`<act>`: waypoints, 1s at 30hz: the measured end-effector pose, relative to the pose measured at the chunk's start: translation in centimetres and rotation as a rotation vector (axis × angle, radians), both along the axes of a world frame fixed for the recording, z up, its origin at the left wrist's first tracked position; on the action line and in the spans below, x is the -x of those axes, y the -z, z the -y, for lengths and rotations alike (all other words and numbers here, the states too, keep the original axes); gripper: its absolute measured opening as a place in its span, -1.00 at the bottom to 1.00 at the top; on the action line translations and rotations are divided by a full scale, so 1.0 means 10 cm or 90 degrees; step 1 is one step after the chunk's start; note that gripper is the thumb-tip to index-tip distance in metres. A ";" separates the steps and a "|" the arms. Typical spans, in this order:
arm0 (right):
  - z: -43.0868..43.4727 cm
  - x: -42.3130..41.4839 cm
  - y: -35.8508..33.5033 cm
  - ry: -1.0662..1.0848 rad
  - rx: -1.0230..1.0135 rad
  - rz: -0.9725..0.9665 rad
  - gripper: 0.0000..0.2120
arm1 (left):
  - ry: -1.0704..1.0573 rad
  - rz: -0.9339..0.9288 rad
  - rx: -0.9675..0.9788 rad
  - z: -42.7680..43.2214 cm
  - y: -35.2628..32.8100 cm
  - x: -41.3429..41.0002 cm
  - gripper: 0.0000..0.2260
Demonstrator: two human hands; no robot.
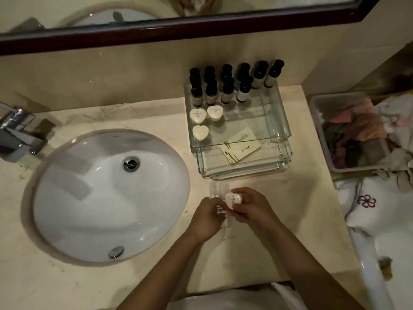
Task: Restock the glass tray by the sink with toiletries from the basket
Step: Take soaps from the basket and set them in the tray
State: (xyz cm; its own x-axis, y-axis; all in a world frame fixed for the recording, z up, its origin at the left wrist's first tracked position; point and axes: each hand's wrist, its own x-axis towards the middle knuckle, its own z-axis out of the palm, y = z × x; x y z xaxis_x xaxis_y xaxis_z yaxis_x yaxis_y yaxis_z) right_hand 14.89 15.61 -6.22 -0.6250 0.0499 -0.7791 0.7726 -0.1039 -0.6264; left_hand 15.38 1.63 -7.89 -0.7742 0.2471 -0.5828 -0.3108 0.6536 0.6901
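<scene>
In the lower centre of the frame, just below the glass tray (279, 153), both hands are working close together over the table (245, 253). The right hand (252, 209) is pinching a wrapped heart soap (232, 199), with its fingers (243, 192) curling round the edge. The left hand (206, 217) is curling round a clear packet (220, 210) with a pinkish label; what is inside is too blurred to tell.

The tray is sitting in the centre right of the frame and already holds:
- dark-capped bottles (225, 86) standing in rows at its upper end;
- three tray soaps (197, 115) along its left side;
- two cards (242, 146) lying near its lower edge.

The basket (319, 121) is sitting at the right edge, well apart from the hands, and the sink (100, 198) is filling the left.

The soap is probably light and stiff, but its film wrap looks slick, so it is likely to slip if squeezed on the flat faces alone. Taking it by the rim, thumb against fingertips as the right hand is doing, seems the surest hold. It probably belongs beside the lone heart on the tray's left side. The glass walls are hard and fragile-looking, so the hand is best lowered over the rim rather than knocked against it.
</scene>
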 end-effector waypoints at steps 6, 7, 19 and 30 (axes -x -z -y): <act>-0.04 -0.05 0.15 -0.001 0.013 0.026 -0.66 | -0.121 -0.006 0.081 -0.10 -0.12 -0.22 -0.75; -0.05 -0.03 0.12 0.001 0.026 0.026 -0.66 | -0.132 -0.004 0.089 -0.10 -0.12 -0.23 -0.75; -0.18 0.85 -0.37 -0.103 0.088 -0.182 -0.65 | -0.232 -0.156 -0.091 -0.12 -0.62 0.69 -0.66; -0.07 1.41 -0.03 -0.051 -0.096 -0.221 -0.73 | -0.355 -0.284 0.010 -0.46 -0.29 1.12 -0.67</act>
State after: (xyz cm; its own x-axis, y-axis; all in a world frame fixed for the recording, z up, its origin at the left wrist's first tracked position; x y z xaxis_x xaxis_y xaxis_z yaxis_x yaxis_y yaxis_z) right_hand 0.82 16.32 -5.87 -0.8564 0.0876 -0.5088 0.5144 0.0616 -0.8553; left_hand 4.19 6.19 -4.99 -0.9484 -0.2606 -0.1807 -0.2912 0.4901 0.8216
